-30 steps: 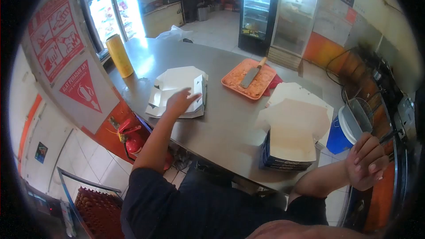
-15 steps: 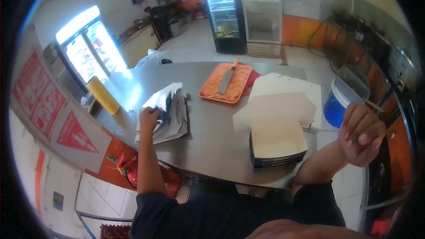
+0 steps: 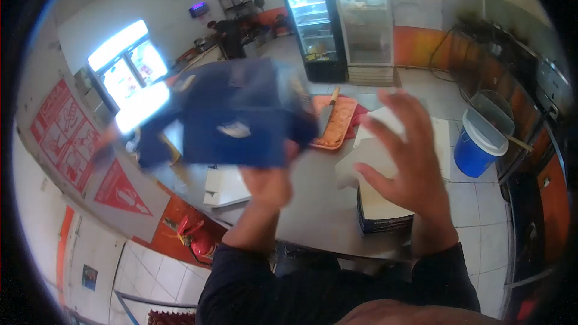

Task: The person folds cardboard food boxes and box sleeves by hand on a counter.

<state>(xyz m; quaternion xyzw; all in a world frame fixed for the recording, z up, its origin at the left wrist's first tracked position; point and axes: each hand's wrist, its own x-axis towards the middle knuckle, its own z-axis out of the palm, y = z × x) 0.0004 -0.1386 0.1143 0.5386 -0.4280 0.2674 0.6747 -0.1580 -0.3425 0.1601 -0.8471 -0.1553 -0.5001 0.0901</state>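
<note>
A dark blue folding cardboard box (image 3: 235,138), blurred by motion, is held up over the left side of the steel table. My left hand (image 3: 269,183) grips its lower right edge; the box hides some of the fingers. My right hand (image 3: 409,159) is raised with fingers spread, holding nothing. Beneath it stands a stack of nested cardboard boxes (image 3: 385,221), pale inside and dark on the outer sides, with flaps laid back. White flattened cardboard (image 3: 226,189) lies on the table below the held box.
An orange tray (image 3: 344,121) with a wooden-handled, wide-bladed knife (image 3: 328,113) sits toward the table's far side. To the right, a blue bucket (image 3: 475,150) stands on the floor. A red fire extinguisher (image 3: 197,236) is at the left. Glass-door fridges (image 3: 313,30) line the back.
My left hand has lifted the blue cardboard box off the pile at the left and moved it right. My right hand has come inward from the right, its curled fingers now spread.
</note>
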